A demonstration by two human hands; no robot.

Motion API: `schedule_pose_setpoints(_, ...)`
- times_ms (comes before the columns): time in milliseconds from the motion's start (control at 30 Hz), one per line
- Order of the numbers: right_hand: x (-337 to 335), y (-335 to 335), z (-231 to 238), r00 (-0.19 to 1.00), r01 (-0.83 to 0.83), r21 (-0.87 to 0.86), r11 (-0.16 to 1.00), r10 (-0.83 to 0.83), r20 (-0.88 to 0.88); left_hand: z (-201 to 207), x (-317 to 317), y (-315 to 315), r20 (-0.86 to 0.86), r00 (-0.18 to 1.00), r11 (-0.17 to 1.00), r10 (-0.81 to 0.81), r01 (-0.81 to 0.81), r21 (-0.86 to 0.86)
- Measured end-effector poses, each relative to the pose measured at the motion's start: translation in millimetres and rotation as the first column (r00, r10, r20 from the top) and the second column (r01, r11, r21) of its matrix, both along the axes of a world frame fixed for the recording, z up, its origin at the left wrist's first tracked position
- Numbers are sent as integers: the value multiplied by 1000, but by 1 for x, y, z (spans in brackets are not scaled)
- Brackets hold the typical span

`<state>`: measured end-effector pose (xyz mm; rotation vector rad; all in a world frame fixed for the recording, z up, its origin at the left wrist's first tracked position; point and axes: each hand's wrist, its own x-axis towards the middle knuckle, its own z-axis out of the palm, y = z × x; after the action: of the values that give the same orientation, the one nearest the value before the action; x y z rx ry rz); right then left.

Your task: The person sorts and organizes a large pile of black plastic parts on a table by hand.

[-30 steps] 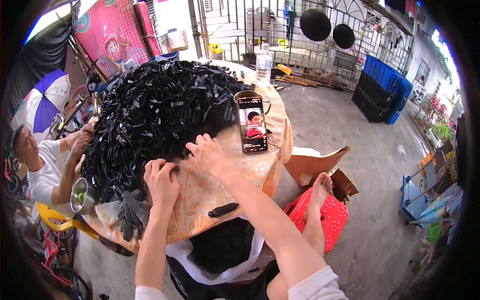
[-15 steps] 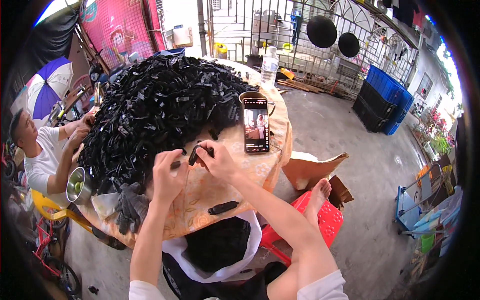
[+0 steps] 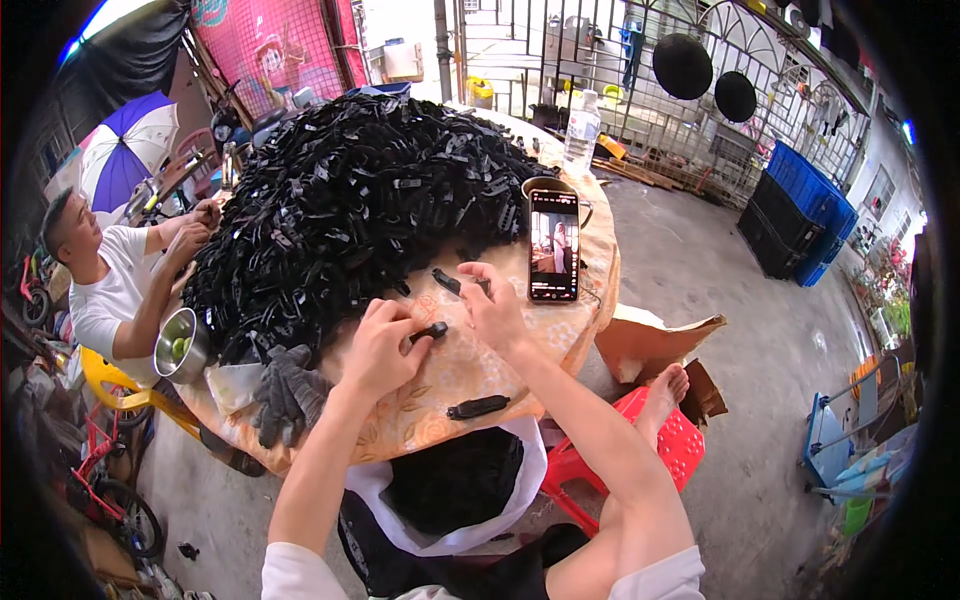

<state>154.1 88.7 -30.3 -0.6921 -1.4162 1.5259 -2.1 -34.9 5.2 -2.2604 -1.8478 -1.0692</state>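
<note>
My left hand (image 3: 385, 345) pinches a small, elongated black piece (image 3: 430, 331) just above the patterned orange tablecloth (image 3: 400, 400). To its right, my right hand (image 3: 492, 308) grips another slim black piece (image 3: 447, 283) whose far end points toward the heap. That large heap (image 3: 340, 200) of similar black pieces fills most of the table beyond my hands. One more black piece (image 3: 478, 407) lies alone near the table's front edge. Exactly what kind of part these are, I cannot tell.
A phone (image 3: 554, 245) leans against a mug (image 3: 550, 187), with a water bottle (image 3: 581, 135) behind. Grey gloves (image 3: 288, 395) and a metal bowl (image 3: 182, 346) sit at left, by a co-worker (image 3: 110, 280). Below the edge is a white-rimmed sack (image 3: 535, 470); a red stool (image 3: 685, 440) stands right.
My hands have moved apart from each other, the left one lower and turned palm-down over the cloth. The whole view has shifted, moving the scene rightward.
</note>
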Motion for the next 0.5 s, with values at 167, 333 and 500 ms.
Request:
schedule_pose_setpoints(167,-2,-2,-3,996,-3,-30,1000,0,-89,-11,-2,6,77,996,996,35,-41,76)
schedule_pose_setpoints(333,1,-4,2,995,91,123,988,-94,16,-7,-8,13,124,988,987,87,-102,122)
schedule_pose_setpoints(500,1,-3,-2,963,228,458,859,-268,22,3,-2,54,-10,999,994,-40,40,103)
